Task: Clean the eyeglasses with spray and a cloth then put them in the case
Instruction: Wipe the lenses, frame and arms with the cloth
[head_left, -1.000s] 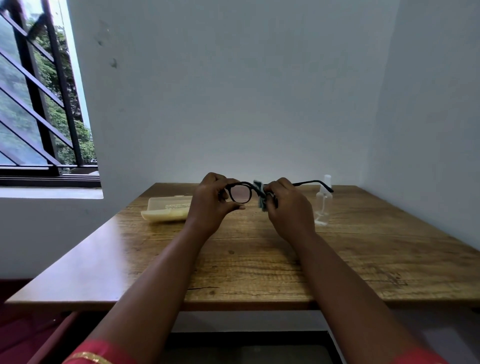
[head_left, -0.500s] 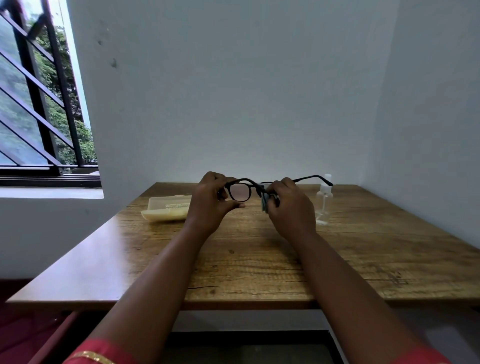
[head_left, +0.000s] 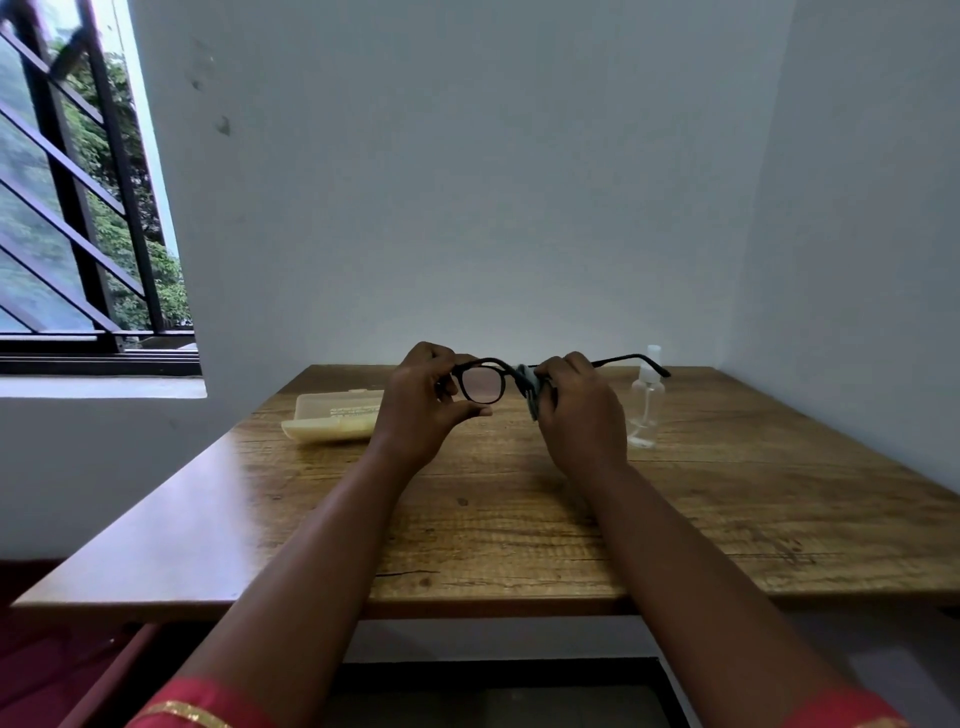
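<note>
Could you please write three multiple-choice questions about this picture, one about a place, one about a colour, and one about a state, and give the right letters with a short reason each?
1. Where does the spray bottle stand on the table?
A. To the right of the hands
B. Beside the window
C. Inside the case

2. What colour is the frame of the eyeglasses?
A. Red
B. White
C. Black

3. What is the state of the case?
A. Held in the left hand
B. Lying on the table with nobody touching it
C. Standing upright on the floor

Answers:
1. A, the bottle stands just beyond the right hand, on its right.
2. C, the rim around the lens is dark black.
3. B, the left hand holds the eyeglasses and the right hand presses the cloth to them, so the case lies alone.
</note>
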